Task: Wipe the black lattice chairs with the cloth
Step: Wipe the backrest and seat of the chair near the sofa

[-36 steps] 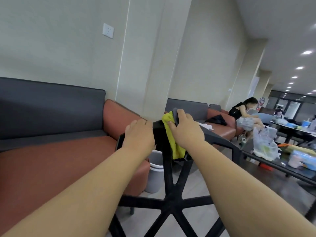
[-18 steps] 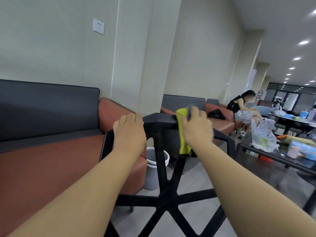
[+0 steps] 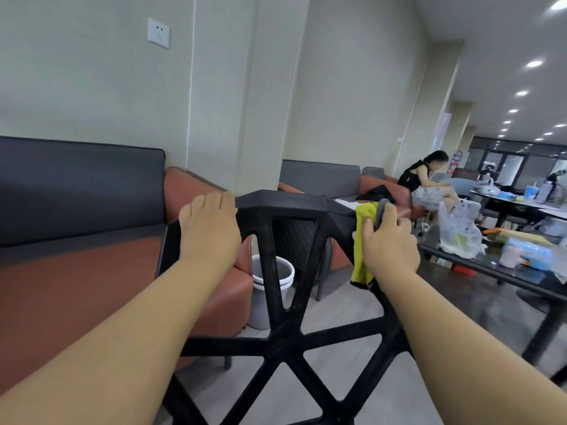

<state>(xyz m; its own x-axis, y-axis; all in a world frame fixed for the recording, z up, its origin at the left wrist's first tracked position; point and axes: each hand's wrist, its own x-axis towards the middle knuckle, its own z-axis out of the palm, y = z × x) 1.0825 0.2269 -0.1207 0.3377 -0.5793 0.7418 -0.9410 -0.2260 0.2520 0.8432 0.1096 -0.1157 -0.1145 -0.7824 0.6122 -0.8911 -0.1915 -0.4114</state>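
Chair: the black lattice chair (image 3: 285, 335) stands at 12 o'clock, its backrest facing the person and its spokes meeting at a low hub.
Long axis: the top rail runs from 9 to 3 o'clock; from its right corner the side bar slopes down toward 5 o'clock.
Left hand: the left hand (image 3: 208, 231) sits at 11 o'clock from the hub, fingers hooked over the rail's left corner.
Right hand: the right hand (image 3: 389, 243), at 1 o'clock, clutches the cloth against the right corner.
Cloth: the yellow cloth (image 3: 359, 256), grey on one face, is wrapped on the frame and hangs below the fist.
Nearer hand: the right, so a stroke down the side bar likely falls to it while the left braces.
Surface: matte hard plastic with open gaps.
Room: a red-brown sofa (image 3: 76, 271) at 9 o'clock, a grey bucket (image 3: 260, 305) behind the lattice, and a dark table (image 3: 491, 273) at 3 o'clock.
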